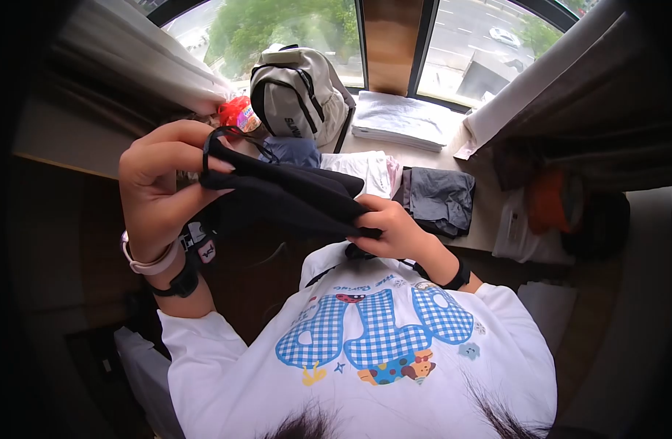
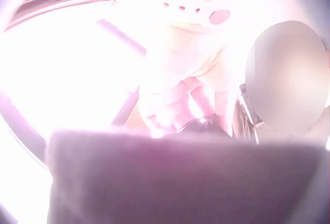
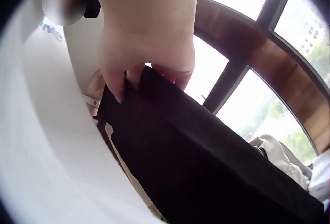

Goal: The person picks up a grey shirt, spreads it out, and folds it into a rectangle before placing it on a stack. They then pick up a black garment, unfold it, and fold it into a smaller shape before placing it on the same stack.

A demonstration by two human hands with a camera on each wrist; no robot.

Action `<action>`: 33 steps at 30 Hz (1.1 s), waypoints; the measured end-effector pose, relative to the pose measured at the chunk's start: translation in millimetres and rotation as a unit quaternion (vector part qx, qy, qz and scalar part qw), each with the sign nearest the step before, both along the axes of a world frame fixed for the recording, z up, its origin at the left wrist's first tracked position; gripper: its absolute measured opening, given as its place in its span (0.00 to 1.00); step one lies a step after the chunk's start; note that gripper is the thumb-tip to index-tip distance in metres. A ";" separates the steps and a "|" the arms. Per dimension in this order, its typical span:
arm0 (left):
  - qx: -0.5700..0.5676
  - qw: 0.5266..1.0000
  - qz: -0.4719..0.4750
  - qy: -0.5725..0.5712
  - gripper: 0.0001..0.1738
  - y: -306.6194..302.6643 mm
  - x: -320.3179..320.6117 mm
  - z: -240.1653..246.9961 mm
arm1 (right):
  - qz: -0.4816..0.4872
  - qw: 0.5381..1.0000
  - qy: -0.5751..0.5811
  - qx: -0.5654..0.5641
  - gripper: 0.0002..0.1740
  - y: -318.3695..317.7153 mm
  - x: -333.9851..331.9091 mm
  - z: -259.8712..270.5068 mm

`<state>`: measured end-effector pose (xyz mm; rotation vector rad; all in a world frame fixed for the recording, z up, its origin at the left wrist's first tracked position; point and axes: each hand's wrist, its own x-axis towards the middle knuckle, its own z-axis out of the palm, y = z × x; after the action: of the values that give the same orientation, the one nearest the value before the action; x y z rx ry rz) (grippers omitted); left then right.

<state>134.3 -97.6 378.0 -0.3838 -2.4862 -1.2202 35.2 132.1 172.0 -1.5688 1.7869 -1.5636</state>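
Observation:
A black cloth garment (image 1: 292, 194) is stretched between my two hands, in front of my chest and above the ledge's near edge in the head view. At its left end my left hand (image 1: 160, 172) pinches the fabric between thumb and fingers, where a thin black strap loops over the fingers. My right hand (image 1: 398, 228) grips the other end, thumb on the near side. The right wrist view shows the right fingers bent over the top edge of the dark fabric (image 3: 206, 157), which hangs down below. In the washed-out left wrist view, cloth (image 2: 191, 183) covers the lower part.
Along the window ledge stand a light backpack (image 1: 288, 106), a red plastic bag (image 1: 236, 115) and a stack of folded white cloth (image 1: 398, 121). Nearer lie folded white clothing (image 1: 369, 164), a blue cloth (image 1: 296, 152) and folded grey garments (image 1: 440, 201). An orange item (image 1: 552, 197) sits at right.

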 end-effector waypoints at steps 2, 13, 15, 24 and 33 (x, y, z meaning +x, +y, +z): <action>0.012 1.000 0.012 0.013 0.12 3.9 1.8 3.5 | 0.009 0.998 0.018 0.064 0.08 -3.7 0.5 -7.1; 0.014 0.979 0.185 0.084 0.06 -7.6 7.5 -14.0 | -0.031 0.964 -0.210 0.163 0.08 22.0 -33.1 -70.9; -0.009 0.958 0.266 0.108 0.06 -18.0 8.5 -34.8 | -0.104 0.977 -0.165 0.090 0.06 36.0 -47.5 -62.2; 0.061 0.882 0.443 0.146 0.08 -42.2 -5.4 -129.8 | -0.251 0.965 0.080 -0.013 0.06 87.9 -74.0 45.1; 0.080 0.864 0.416 0.274 0.12 -16.5 10.3 -140.4 | -0.323 0.923 0.209 -0.022 0.12 130.0 -62.0 45.0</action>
<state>144.5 -114.1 237.6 0.3356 -1.7099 -0.7795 -26.8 262.1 217.0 -1.4953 2.7391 -1.6002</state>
